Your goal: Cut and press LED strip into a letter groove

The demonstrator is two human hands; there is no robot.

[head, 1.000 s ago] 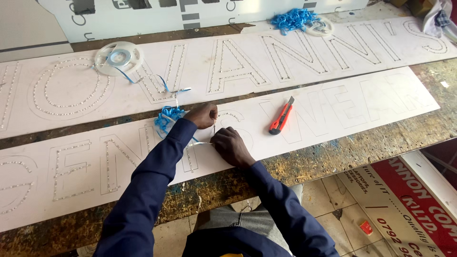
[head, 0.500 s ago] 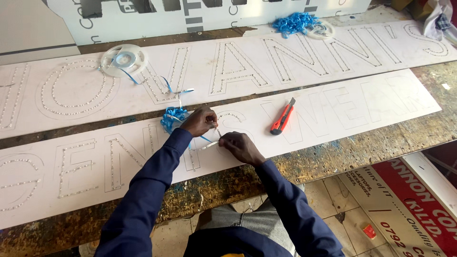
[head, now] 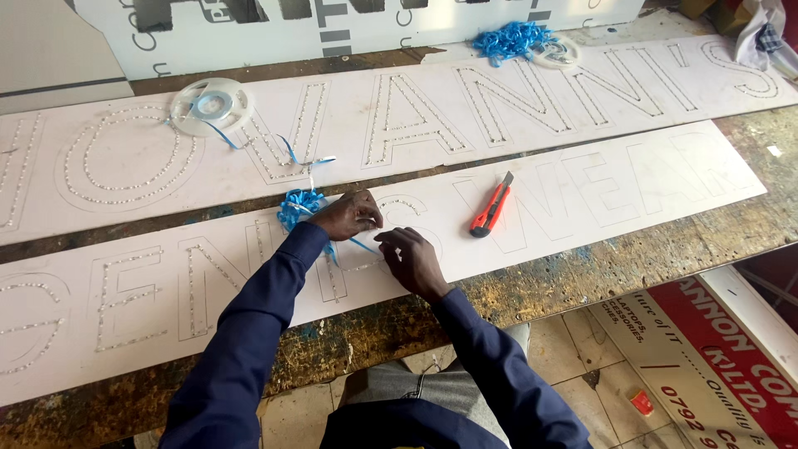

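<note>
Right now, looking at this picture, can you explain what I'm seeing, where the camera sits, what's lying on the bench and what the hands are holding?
There is no machine here: a person in dark blue sleeves works with bare hands. The one camera is worn on their head and looks down at a worn wooden workbench. On it lie two long white sign boards with outlined letters, many edged with rows of small beads. The left hand and right hand meet over the nearer board, pinching a thin blue strip that runs from a bunched blue tangle. Nearby lie an orange utility knife and a clear plastic reel. Whether both hands grip the strip is hard to tell.
</note>
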